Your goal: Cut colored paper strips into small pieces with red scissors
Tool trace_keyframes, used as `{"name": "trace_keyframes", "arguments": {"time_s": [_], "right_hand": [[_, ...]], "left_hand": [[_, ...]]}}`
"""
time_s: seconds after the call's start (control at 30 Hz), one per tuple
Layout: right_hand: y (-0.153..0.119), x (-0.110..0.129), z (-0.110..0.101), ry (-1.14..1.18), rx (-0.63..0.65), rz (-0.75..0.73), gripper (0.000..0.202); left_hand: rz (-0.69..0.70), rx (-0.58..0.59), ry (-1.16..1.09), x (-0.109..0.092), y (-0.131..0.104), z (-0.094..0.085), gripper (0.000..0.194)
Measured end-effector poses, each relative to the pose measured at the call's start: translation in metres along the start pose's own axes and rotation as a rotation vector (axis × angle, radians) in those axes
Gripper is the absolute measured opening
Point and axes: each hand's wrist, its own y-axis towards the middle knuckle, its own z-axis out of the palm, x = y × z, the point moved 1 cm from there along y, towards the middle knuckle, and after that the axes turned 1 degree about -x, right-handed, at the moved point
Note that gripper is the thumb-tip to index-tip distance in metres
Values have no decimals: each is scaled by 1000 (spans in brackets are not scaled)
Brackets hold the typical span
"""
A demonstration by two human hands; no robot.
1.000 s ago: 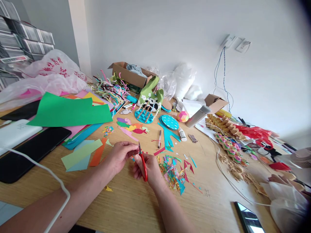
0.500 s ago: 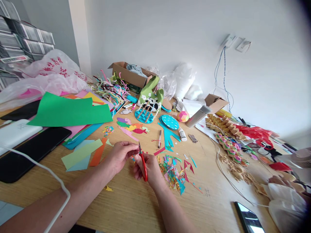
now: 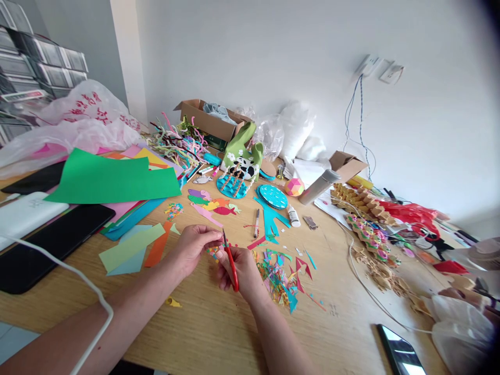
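Red-handled scissors are in my right hand, its fingers wrapped about the handles. Their dark blades point up and away, the tip beside the fingertips of my left hand. The left thumb and forefinger are pinched together; whatever lies between them is too small or hidden to name. Under and between both hands lies a heap of tiny coloured paper bits, partly covered. A few small red bits show just behind the scissors. Beyond the hands lie several paper fish in different colours.
Coloured paper scraps are piled right of my right hand. A pen, a small white bottle and blue paper discs sit farther back. Green paper lies left. A white cable crosses over my left forearm. A phone lies front right.
My left hand has shifted slightly up and left, showing more of the coloured bits beneath. The scissors stay almost in place, their handles a touch to the right.
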Motion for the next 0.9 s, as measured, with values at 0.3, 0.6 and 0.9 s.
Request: {"name": "trace_keyframes", "arguments": {"time_s": [0.3,0.6,0.9], "right_hand": [[-1,1,-2,-46,10,6,49],[2,6,-8,-59,-265,-120,32],[2,14,-13,-57,-359,-293,20]], "left_hand": [[30,19,49,1,3,-4,9],[76,82,255,-2,2,-2,14],[289,108,640,1,-2,2,12]]}}
